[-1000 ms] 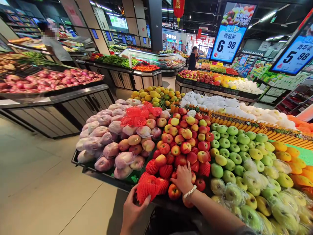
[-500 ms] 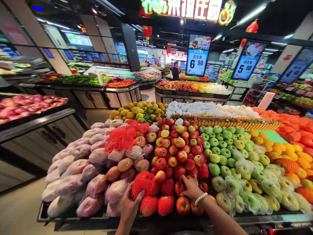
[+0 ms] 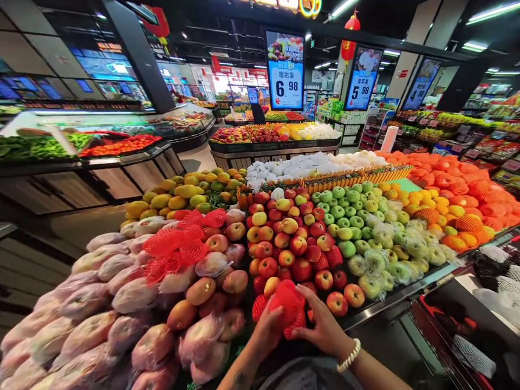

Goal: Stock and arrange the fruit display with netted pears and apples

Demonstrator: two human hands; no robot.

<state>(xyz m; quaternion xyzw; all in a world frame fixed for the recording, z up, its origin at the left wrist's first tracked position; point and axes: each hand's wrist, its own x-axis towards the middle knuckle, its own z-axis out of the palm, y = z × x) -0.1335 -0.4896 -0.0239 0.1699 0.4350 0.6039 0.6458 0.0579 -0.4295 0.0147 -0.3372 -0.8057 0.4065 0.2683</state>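
Observation:
Near the front of the apple display, my left hand (image 3: 266, 327) is closed round a red foam net (image 3: 287, 303). The net is bulging, and what lies inside it is hidden. My right hand (image 3: 327, 327), with a white beaded band at the wrist, curls against the net's right side, fingertips at its upper edge and thumb lower down. Under and between the hands, a netted apple (image 3: 296, 325) shows in part. Bare red apples (image 3: 336, 304) lie just beyond my right hand, and the apple pile (image 3: 298, 245) rises behind.
Plastic-wrapped pink fruit (image 3: 134, 295) fills the left, with loose red foam nets (image 3: 176, 246) on top. Green apples (image 3: 347, 249) and oranges (image 3: 459, 242) lie rightward. A metal edge (image 3: 385, 303) borders the display; a dark red basket (image 3: 439, 330) stands right. A person (image 3: 258, 111) stands far back.
My view has turned right and moved closer. My right hand has left the apples in the pile and come to the red foam net in my left hand.

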